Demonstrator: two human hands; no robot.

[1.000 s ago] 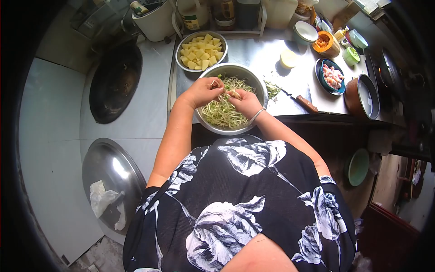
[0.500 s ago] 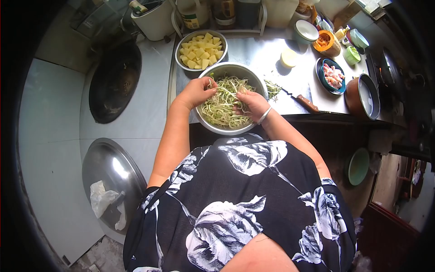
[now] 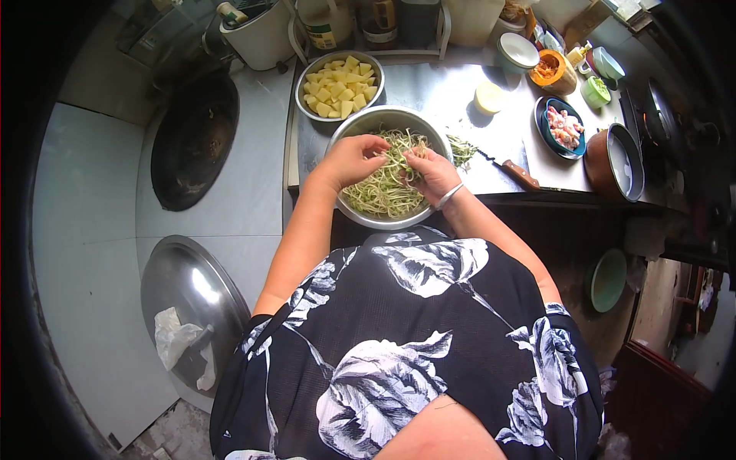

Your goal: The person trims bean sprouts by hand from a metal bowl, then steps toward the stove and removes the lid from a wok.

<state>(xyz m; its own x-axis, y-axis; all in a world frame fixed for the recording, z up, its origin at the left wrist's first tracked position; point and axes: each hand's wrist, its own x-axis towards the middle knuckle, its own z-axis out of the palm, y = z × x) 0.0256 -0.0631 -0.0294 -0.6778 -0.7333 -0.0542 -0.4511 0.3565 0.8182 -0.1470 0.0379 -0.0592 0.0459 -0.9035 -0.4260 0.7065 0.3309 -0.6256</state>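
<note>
A steel bowl (image 3: 342,201) full of thin, pale green bean sprouts (image 3: 383,195) stands at the counter's front edge, close to my body. Over its left side, my left hand (image 3: 354,161) is closed in a pinch at the sprouts; exactly what lies between its fingertips is partly hidden. My right hand (image 3: 437,175), with a bracelet at the wrist, grips a small bunch of sprouts above the bowl's right side. Both hands' fingertips are close together. Beyond the bowl stands a smaller bowl (image 3: 300,101) of cut potato pieces (image 3: 340,86).
Loose sprouts (image 3: 461,150) and a knife (image 3: 521,175) lie right of the bowl. Farther right are a bowl of meat (image 3: 564,127), a cut pumpkin (image 3: 566,75) and a brown pot (image 3: 602,164). At left are a wok (image 3: 195,142) and a metal lid (image 3: 192,272).
My left hand has moved right, closer to my right hand, and the sprouts once stretched out from it no longer show. My right hand stays nearly in place with its bunch.
</note>
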